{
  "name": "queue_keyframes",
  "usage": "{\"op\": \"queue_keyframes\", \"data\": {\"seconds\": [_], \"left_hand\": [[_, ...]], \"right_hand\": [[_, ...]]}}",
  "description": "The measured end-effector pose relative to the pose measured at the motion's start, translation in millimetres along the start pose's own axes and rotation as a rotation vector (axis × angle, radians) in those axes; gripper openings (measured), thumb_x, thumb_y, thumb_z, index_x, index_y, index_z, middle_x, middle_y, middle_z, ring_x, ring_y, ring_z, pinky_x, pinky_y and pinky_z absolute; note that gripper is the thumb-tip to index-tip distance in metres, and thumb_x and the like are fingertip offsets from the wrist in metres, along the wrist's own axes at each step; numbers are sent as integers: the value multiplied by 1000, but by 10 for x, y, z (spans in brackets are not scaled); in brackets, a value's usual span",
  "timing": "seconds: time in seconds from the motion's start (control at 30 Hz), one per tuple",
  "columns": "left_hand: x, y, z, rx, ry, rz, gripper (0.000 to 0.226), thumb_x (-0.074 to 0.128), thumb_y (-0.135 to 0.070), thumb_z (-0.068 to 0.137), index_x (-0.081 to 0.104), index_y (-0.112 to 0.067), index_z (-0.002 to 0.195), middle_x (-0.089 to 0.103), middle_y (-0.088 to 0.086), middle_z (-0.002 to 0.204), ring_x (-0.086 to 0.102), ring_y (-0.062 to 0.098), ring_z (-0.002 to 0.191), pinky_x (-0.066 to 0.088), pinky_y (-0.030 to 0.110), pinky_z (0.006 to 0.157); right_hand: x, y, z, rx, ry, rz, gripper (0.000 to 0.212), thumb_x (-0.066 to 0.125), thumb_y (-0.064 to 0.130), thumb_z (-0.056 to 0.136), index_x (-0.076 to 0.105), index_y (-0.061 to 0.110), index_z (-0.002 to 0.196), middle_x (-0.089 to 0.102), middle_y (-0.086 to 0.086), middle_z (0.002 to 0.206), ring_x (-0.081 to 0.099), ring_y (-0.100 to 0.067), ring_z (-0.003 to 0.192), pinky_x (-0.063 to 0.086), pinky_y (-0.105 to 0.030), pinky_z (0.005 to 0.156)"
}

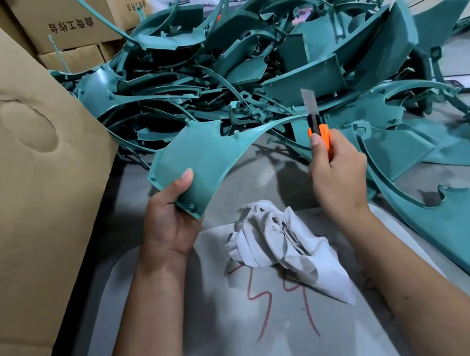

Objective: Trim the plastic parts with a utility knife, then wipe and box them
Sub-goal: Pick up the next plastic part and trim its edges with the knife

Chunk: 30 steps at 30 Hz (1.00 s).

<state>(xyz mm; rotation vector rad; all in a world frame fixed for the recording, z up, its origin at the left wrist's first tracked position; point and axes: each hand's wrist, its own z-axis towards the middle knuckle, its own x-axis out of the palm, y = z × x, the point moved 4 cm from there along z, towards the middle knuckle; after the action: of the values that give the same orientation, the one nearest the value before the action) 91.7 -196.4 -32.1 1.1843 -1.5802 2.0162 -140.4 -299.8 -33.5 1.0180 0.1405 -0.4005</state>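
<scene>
Behind our hands, a heap of teal parts (260, 69) is crowding the bench. Our left hand (172, 221) is gripping one teal panel (197, 158); our right hand (336, 173) is clutching one utility knife (319, 129), above one white rag (286, 250).

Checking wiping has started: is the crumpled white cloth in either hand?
No, the crumpled white cloth lies loose on the grey table between both wrists.

Evenly lit, fairly bright, soft overhead light. Shadows of hands fall on grey table (256, 175) twd 12 o'clock. Wide-angle bending at edges, esp. 9 and 3 o'clock. Slight motion blur at 1–2 o'clock; centre sharp.
</scene>
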Motion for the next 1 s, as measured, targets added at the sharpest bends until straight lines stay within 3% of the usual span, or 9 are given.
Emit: {"op": "queue_keyframes", "data": {"seconds": [0.07, 0.13, 0.23, 0.3, 0.47, 0.53, 0.6, 0.7, 1.0], "left_hand": [[-27, -64, -11, 15, -9, 13, 31, 56, -1, 80, 82, -12, 92, 80, 4, 93, 78, 15, 81, 60, 23, 60], [-76, -124, -15, 34, -16, 41, 32, 55, -2, 80, 83, -14, 87, 80, 3, 91, 78, 15, 79, 60, 23, 58], [-163, -202, -14, 47, -23, 15, 32, 55, -7, 80, 73, -14, 105, 79, 1, 89, 77, 14, 77, 59, 23, 57], [-208, -272, 18, 125, 6, 57, 36, 53, -4, 86, 65, -18, 118, 79, -2, 103, 76, 13, 93, 63, 28, 71], [-256, -188, 79, 296, -107, 273, 47, 65, 15, 80, 73, -21, 109, 77, -2, 111, 71, 20, 107, 59, 41, 90], [-269, -148, 91, 330, -132, 359, 46, 64, 20, 80, 79, -22, 92, 78, 0, 100, 72, 19, 100, 57, 38, 91], [-207, -134, 103, 385, -28, 483, 43, 66, 18, 75, 79, -23, 75, 76, -3, 87, 71, 17, 93, 54, 31, 87], [-135, -114, 113, 421, 26, 549, 38, 68, 13, 64, 79, -24, 65, 74, -5, 80, 67, 19, 99, 53, 26, 85], [-179, -162, 165, 540, 33, 585, 65, 52, 33, 76, 73, -25, 56, 67, -9, 65, 64, 24, 96, 50, 31, 96]], "right_hand": [[-13, -58, 10, 73, 4, 20, 40, 45, 39, 109, 44, 16, 76, 57, -13, 68, 51, -30, 60, 39, -41, 55], [-26, -106, 36, 120, -1, -4, 41, 45, 40, 109, 47, 14, 77, 61, -14, 71, 56, -34, 65, 43, -43, 59], [-31, -229, 111, 254, 50, -30, 41, 44, 41, 109, 54, 10, 84, 67, -16, 79, 64, -41, 75, 54, -53, 71], [-69, -285, 140, 318, 47, -8, 42, 44, 41, 109, 56, 6, 90, 68, -20, 80, 66, -43, 75, 56, -60, 74], [-60, 70, 14, -32, 70, 48, 33, 47, 31, 110, 52, 15, 82, 62, -15, 67, 56, -28, 56, 47, -44, 54], [36, 256, -95, -206, 171, 32, 31, 50, 25, 110, 45, 26, 79, 55, -4, 60, 50, -21, 52, 37, -24, 45], [131, 351, -191, -317, 253, -6, 29, 50, 26, 110, 43, 26, 82, 48, 6, 58, 46, -18, 52, 33, -20, 47], [255, 344, -268, -319, 360, -21, 28, 49, 30, 110, 48, 15, 87, 48, 4, 60, 44, -20, 53, 32, -28, 49], [244, 269, -230, -218, 395, -16, 33, 50, 31, 110, 44, 26, 78, 45, 9, 60, 41, -12, 55, 31, -20, 51]]}}
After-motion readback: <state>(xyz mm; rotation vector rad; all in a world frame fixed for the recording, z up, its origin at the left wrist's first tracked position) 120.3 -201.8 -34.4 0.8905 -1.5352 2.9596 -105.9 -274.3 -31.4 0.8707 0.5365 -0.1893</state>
